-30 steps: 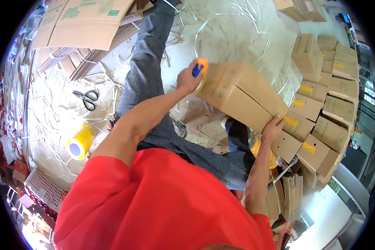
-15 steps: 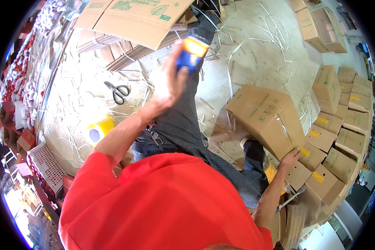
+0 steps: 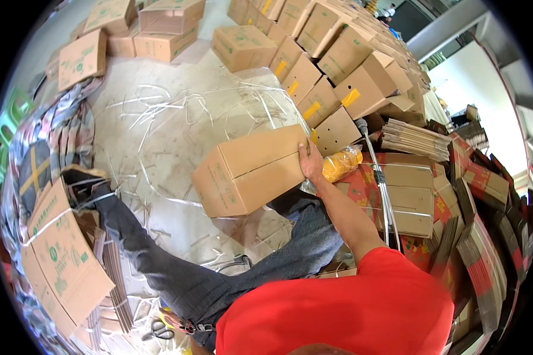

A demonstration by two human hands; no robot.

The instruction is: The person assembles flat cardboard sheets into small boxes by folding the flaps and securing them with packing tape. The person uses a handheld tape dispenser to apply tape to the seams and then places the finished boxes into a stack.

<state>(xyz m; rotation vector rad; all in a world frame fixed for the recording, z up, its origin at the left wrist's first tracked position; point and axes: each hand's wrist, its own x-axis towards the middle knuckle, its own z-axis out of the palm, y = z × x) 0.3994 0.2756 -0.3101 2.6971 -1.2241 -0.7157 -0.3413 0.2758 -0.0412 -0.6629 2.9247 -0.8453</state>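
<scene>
A closed cardboard carton (image 3: 251,168) is tilted in front of my legs, its long seam facing up. My right hand (image 3: 310,160) grips its right end, fingers on the top face near the edge. Only a sliver of my left arm shows at the bottom edge; its hand is out of sight. Beside my left thigh, black-handled scissors (image 3: 159,332) lie on the floor. Close to them is a partly hidden yellow object (image 3: 169,319), too covered to name.
Packed cartons (image 3: 323,97) with yellow tape are stacked at the far right. A flattened-carton stack (image 3: 62,251) lies left, under my outstretched leg's side. Wrapped yellow tape rolls (image 3: 342,164) and a metal pole (image 3: 380,177) are by my right arm. White straps (image 3: 151,106) litter the floor.
My view has swung to the right. My left hand, which held a blue and orange object, has left the view. My right hand keeps its hold on the carton, now turned differently in view.
</scene>
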